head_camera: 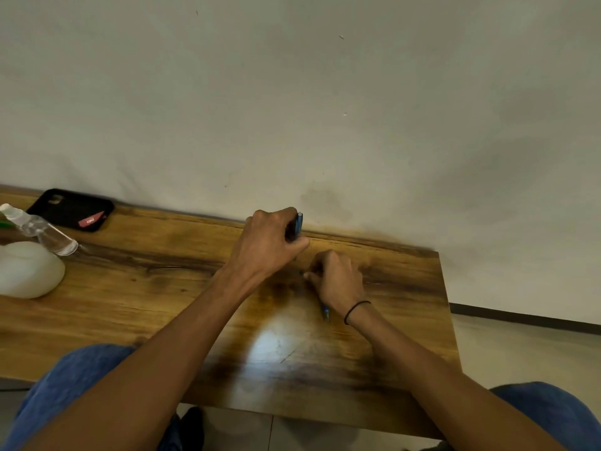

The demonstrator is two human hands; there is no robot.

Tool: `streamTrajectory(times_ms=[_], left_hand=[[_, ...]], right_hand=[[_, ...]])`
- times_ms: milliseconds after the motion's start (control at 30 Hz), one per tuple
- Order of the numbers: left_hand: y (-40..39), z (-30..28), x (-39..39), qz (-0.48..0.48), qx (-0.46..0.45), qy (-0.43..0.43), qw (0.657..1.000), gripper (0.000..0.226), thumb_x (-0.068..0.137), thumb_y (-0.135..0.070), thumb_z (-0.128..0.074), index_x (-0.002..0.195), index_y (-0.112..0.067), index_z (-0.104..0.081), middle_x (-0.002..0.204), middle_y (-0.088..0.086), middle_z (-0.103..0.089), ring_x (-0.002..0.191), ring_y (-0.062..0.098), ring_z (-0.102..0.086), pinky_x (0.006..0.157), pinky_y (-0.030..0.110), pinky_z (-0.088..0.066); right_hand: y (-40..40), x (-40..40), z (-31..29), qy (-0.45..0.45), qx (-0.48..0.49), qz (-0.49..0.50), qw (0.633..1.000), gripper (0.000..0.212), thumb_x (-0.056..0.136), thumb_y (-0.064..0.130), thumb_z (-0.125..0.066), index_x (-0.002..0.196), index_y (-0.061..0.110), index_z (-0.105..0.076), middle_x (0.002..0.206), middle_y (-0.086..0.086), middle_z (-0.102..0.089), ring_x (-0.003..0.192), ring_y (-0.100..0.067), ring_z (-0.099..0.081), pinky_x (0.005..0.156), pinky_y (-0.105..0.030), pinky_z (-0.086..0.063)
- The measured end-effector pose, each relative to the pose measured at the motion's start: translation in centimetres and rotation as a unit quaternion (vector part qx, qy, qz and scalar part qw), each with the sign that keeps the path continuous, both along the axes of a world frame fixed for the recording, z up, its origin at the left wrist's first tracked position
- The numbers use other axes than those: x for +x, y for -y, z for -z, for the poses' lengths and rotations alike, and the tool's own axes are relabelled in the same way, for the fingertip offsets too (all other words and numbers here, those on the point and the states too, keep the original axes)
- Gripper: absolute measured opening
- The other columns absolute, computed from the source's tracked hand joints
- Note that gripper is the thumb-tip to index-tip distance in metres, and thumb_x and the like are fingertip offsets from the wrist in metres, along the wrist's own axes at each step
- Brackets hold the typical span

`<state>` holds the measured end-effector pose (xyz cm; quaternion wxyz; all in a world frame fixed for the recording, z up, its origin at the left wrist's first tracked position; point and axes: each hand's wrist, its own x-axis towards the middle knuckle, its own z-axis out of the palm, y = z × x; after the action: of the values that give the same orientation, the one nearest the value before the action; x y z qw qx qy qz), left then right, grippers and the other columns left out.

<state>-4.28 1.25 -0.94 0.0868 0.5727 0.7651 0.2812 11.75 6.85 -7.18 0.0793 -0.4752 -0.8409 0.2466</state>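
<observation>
Blue pen [299,222] stands upright in left hand [270,242], fist wrapped round it, at wooden table's [130,304] far edge. Second blue pen [326,313] in right hand [338,281], fingers curled round it, mid-table, tip hidden. Risk: loosened fist could drop upright pen off table's far edge.

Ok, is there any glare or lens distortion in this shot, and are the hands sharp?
Head view: bright glare on the near table; the wide-angle lens bows its far edge; left hand and right hand look slightly soft.
</observation>
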Motion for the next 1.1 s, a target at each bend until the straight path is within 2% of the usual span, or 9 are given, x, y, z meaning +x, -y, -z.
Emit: streamTrajectory(times_ms=[100, 233, 333, 467, 567, 700, 833, 967, 1100], left_hand=[[0.0, 0.1, -0.1, -0.002, -0.002, 0.003, 1.000, 0.018, 0.085, -0.032, -0.071, 0.083, -0.021, -0.057, 0.072, 0.003, -0.067, 0.064, 0.023, -0.062, 0.056, 0.031, -0.048], [0.0, 0.1, -0.2, 0.002, -0.006, 0.003, 1.000, 0.019, 0.085, -0.032, -0.072, 0.085, -0.022, -0.056, 0.077, 0.004, -0.070, 0.068, 0.025, -0.064, 0.061, 0.033, -0.052], [-0.1, 0.1, -0.2, 0.003, -0.009, -0.002, 1.000, 0.018, 0.086, -0.033, -0.071, 0.087, -0.021, -0.058, 0.080, 0.004, -0.072, 0.071, 0.025, -0.065, 0.064, 0.033, -0.052], [-0.1, 0.1, -0.1, 0.009, -0.012, -0.002, 1.000, 0.016, 0.087, -0.032, -0.072, 0.089, -0.020, -0.060, 0.082, 0.003, -0.072, 0.072, 0.023, -0.066, 0.064, 0.030, -0.049], [0.0, -0.1, 0.0, 0.014, -0.015, -0.003, 1.000, 0.015, 0.087, -0.029, -0.071, 0.087, -0.022, -0.057, 0.080, 0.003, -0.072, 0.070, 0.023, -0.067, 0.064, 0.032, -0.054], [0.0, -0.2, 0.1, 0.017, -0.023, -0.011, 1.000, 0.016, 0.088, -0.029, -0.071, 0.087, -0.022, -0.056, 0.078, 0.003, -0.069, 0.068, 0.024, -0.065, 0.062, 0.034, -0.055], [-0.1, 0.0, 0.2, 0.021, -0.025, -0.019, 0.999, 0.021, 0.090, -0.030, -0.072, 0.090, -0.025, -0.052, 0.078, -0.004, -0.062, 0.067, 0.017, -0.060, 0.057, 0.023, -0.040], [0.0, 0.1, 0.3, 0.015, -0.031, -0.017, 0.999, 0.016, 0.091, -0.030, -0.072, 0.098, -0.019, -0.062, 0.082, -0.004, -0.062, 0.073, 0.018, -0.062, 0.063, 0.024, -0.043], [-0.1, 0.2, 0.5, 0.020, -0.032, -0.019, 0.999, 0.020, 0.091, -0.030, -0.073, 0.103, -0.016, -0.067, 0.087, 0.003, -0.070, 0.076, 0.021, -0.065, 0.066, 0.031, -0.051]], right_hand=[[0.6, -0.3, 0.8, 0.034, 0.008, -0.013, 0.999, 0.016, 0.092, 0.031, -0.077, 0.093, 0.017, -0.071, 0.101, -0.010, -0.072, 0.100, -0.036, -0.068, 0.079, -0.050, -0.059], [0.8, -0.6, 0.8, 0.054, 0.061, -0.054, 0.995, 0.014, 0.097, 0.024, -0.071, 0.097, 0.011, -0.070, 0.108, -0.013, -0.069, 0.108, -0.036, -0.061, 0.072, -0.035, -0.044], [1.0, -0.7, 0.6, 0.090, 0.095, -0.093, 0.987, 0.012, 0.100, 0.021, -0.065, 0.103, 0.009, -0.068, 0.115, -0.013, -0.067, 0.115, -0.034, -0.054, 0.079, -0.041, -0.044], [1.0, -0.7, 0.6, 0.098, 0.088, -0.117, 0.984, 0.008, 0.098, 0.013, -0.063, 0.104, 0.010, -0.068, 0.114, -0.014, -0.068, 0.114, -0.034, -0.053, 0.088, -0.041, -0.042], [0.7, -0.6, 0.5, 0.044, 0.047, -0.105, 0.992, 0.007, 0.092, 0.003, -0.064, 0.094, 0.009, -0.069, 0.103, -0.013, -0.071, 0.105, -0.033, -0.059, 0.077, -0.037, -0.041], [-0.8, -0.7, -0.8, -0.044, 0.001, -0.068, 0.997, 0.012, 0.084, 0.000, -0.072, 0.089, 0.011, -0.072, 0.092, -0.006, -0.073, 0.088, -0.025, -0.068, 0.073, -0.042, -0.057], [-2.5, -0.6, -2.8, -0.142, -0.009, -0.039, 0.989, 0.017, 0.085, 0.003, -0.075, 0.087, 0.019, -0.072, 0.081, 0.012, -0.067, 0.076, -0.006, -0.062, 0.070, -0.032, -0.059], [-3.3, -0.4, -5.4, -0.264, -0.021, -0.015, 0.964, 0.015, 0.085, 0.001, -0.075, 0.087, 0.016, -0.073, 0.082, 0.014, -0.069, 0.076, -0.012, -0.064, 0.067, -0.025, -0.056], [-3.4, -0.4, -7.6, -0.353, -0.043, -0.025, 0.934, 0.016, 0.086, 0.000, -0.076, 0.097, 0.011, -0.070, 0.087, 0.004, -0.071, 0.079, -0.016, -0.065, 0.071, -0.030, -0.057]])
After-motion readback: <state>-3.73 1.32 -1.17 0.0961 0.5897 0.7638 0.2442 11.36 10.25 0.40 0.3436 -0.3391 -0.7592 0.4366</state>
